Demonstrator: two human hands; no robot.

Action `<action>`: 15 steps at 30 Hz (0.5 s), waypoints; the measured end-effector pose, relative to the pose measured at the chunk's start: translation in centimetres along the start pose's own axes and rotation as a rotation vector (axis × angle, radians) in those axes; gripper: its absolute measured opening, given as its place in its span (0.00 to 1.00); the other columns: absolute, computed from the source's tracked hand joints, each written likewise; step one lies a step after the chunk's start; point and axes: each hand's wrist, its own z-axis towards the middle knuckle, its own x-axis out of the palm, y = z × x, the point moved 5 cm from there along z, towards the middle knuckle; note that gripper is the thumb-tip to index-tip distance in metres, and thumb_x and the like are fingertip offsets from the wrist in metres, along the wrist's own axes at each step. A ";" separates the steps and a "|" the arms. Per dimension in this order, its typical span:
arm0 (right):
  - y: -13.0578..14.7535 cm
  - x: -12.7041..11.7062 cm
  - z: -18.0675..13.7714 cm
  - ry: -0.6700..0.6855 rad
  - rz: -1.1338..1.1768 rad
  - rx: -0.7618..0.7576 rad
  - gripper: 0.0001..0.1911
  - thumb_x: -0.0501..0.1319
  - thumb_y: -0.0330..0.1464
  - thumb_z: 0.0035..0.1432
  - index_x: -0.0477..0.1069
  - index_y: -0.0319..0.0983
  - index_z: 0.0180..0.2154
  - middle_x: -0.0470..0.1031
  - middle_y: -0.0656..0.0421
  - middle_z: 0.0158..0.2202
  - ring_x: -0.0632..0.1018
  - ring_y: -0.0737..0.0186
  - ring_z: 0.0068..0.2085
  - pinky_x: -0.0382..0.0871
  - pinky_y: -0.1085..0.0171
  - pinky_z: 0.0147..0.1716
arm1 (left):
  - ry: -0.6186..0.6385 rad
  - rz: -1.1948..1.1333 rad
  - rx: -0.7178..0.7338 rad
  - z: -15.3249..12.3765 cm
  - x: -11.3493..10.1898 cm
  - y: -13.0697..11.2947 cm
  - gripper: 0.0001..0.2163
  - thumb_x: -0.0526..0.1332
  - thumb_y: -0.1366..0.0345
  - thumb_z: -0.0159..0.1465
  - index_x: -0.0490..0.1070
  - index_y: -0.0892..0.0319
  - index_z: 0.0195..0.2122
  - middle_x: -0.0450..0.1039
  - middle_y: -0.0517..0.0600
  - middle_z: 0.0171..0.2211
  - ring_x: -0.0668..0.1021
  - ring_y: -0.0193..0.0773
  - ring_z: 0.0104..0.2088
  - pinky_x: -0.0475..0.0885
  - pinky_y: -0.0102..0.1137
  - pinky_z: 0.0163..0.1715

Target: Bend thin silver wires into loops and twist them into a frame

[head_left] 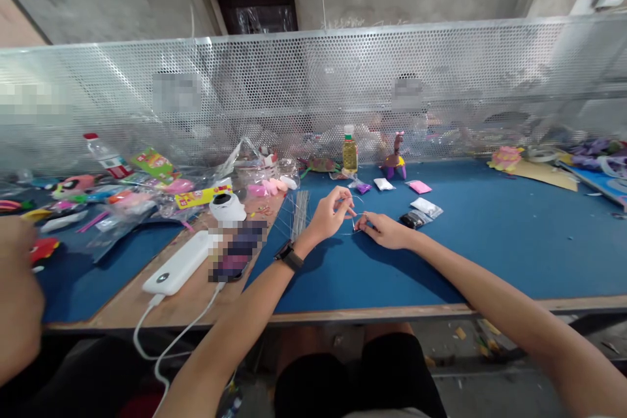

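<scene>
My left hand (330, 211) and my right hand (385, 230) meet over the blue table mat (490, 241), fingertips almost touching. Both pinch a thin, nearly invisible wire (353, 222) stretched between them. A black watch (290, 256) sits on my left wrist. A bundle of thin silver wires (298, 214) lies just left of my left hand. Small packets, pink (420, 187), white (383, 184) and black (412, 219), lie just beyond my right hand.
A white power bank (180, 264) with a cable, a blurred phone (241, 249) and a white round device (226, 208) lie on the left. Bags of colourful craft toys (122, 199) crowd the far left. A small yellow bottle (349, 150) and purple figurine (396, 158) stand by the perforated metal screen (313, 91). Another person's arm (17, 300) shows at left.
</scene>
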 end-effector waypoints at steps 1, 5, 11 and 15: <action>0.1 0.0 0.0 0.000 0.001 -0.009 0.06 0.54 0.32 0.70 0.69 0.40 0.40 0.80 0.51 0.45 0.80 0.57 0.44 0.73 0.58 0.46 | 0.002 0.016 0.009 0.0 0.0 -0.1 0.11 0.58 0.55 0.71 0.64 0.56 0.44 0.73 0.48 0.37 0.83 0.35 0.32 0.81 0.30 0.34; 0.2 0.0 -0.1 0.013 -0.011 -0.025 0.06 0.55 0.32 0.69 0.70 0.40 0.39 0.80 0.50 0.48 0.81 0.56 0.47 0.73 0.56 0.49 | 0.015 0.059 0.041 0.0 0.1 -0.2 0.10 0.58 0.56 0.71 0.66 0.57 0.44 0.74 0.49 0.37 0.83 0.35 0.31 0.80 0.29 0.34; 0.9 -0.3 0.2 0.027 -0.024 -0.105 0.06 0.61 0.33 0.65 0.77 0.40 0.37 0.81 0.52 0.47 0.81 0.55 0.49 0.72 0.56 0.51 | 0.038 0.079 0.046 -0.1 0.3 -0.1 0.11 0.58 0.55 0.71 0.67 0.58 0.44 0.75 0.50 0.38 0.83 0.35 0.31 0.79 0.29 0.33; 1.2 -0.1 0.6 0.001 -0.022 -0.133 0.06 0.63 0.32 0.63 0.79 0.40 0.36 0.81 0.53 0.41 0.81 0.58 0.43 0.72 0.60 0.48 | 0.061 0.071 0.042 -0.1 0.2 -0.4 0.11 0.58 0.55 0.71 0.67 0.58 0.43 0.75 0.50 0.38 0.84 0.36 0.31 0.80 0.30 0.34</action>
